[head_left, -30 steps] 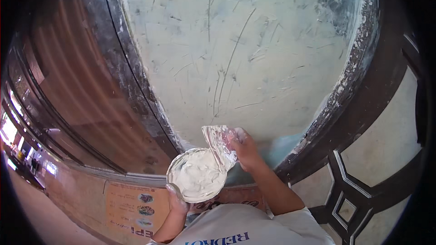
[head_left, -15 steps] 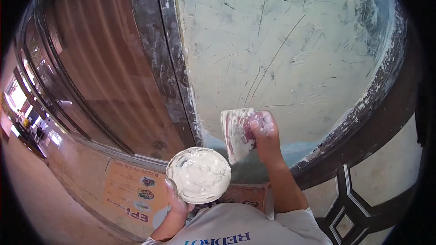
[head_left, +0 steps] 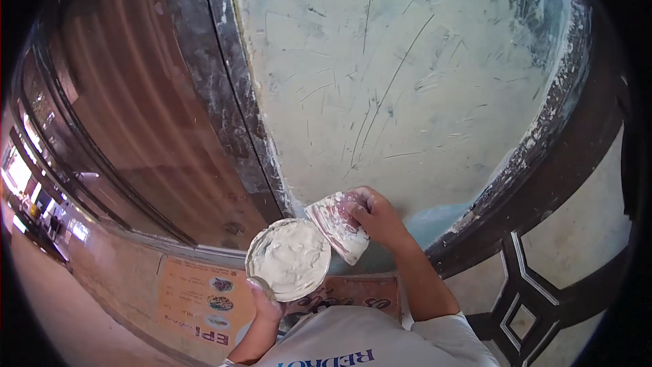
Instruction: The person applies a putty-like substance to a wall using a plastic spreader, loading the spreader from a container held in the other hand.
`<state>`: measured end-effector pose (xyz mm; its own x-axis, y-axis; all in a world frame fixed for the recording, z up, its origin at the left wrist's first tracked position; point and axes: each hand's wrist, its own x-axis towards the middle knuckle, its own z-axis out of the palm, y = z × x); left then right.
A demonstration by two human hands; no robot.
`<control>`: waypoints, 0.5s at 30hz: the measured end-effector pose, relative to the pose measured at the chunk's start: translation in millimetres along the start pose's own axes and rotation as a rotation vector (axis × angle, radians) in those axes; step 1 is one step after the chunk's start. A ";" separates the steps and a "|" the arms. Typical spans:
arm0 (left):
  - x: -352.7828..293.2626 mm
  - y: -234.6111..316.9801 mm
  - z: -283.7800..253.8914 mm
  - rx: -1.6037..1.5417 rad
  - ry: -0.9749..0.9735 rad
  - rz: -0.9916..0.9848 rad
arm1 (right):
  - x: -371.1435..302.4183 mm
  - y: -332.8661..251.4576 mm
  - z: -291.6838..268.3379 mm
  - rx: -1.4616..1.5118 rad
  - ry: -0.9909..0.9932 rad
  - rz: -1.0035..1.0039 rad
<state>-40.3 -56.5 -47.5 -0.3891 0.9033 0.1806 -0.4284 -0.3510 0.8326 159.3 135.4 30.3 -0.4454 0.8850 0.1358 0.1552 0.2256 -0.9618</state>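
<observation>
My left hand point(head_left: 267, 301) grips from below a round flat plate point(head_left: 288, 259) loaded with white putty. A wide putty knife point(head_left: 337, 225), its blade smeared white, is in my right hand point(head_left: 375, 216). The blade's lower left edge sits at the right rim of the plate. Both are held in front of the lower part of a pale green plastered wall panel point(head_left: 401, 75) scored with thin scratches.
A dark, paint-spattered frame point(head_left: 231, 102) borders the panel on the left, with brown wooden boards point(head_left: 136, 115) beyond it. A dark geometric grille point(head_left: 536, 278) stands at the lower right. An orange printed poster point(head_left: 204, 299) lies below, near my grey shirt point(head_left: 353, 346).
My right hand has brought the putty knife back down from the wall to the rim of the plate. The view has shifted slightly; the plate stays in my left hand.
</observation>
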 end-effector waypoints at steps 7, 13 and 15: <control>-1.6 -15.3 -12.7 0.025 -0.051 0.004 | -0.5 -7.4 -2.1 -0.023 0.211 -0.040; 18.7 5.2 31.0 -0.190 -0.006 -0.135 | -2.6 -7.2 -12.3 0.064 0.511 -0.243; 22.0 6.0 31.9 -0.227 -0.005 -0.138 | -9.7 -16.9 -26.0 -0.007 0.443 -0.240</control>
<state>-25.4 -30.9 -21.8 -0.3106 0.9475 0.0765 -0.6493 -0.2702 0.7109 184.0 133.6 51.4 -0.0521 0.8953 0.4423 0.1007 0.4454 -0.8897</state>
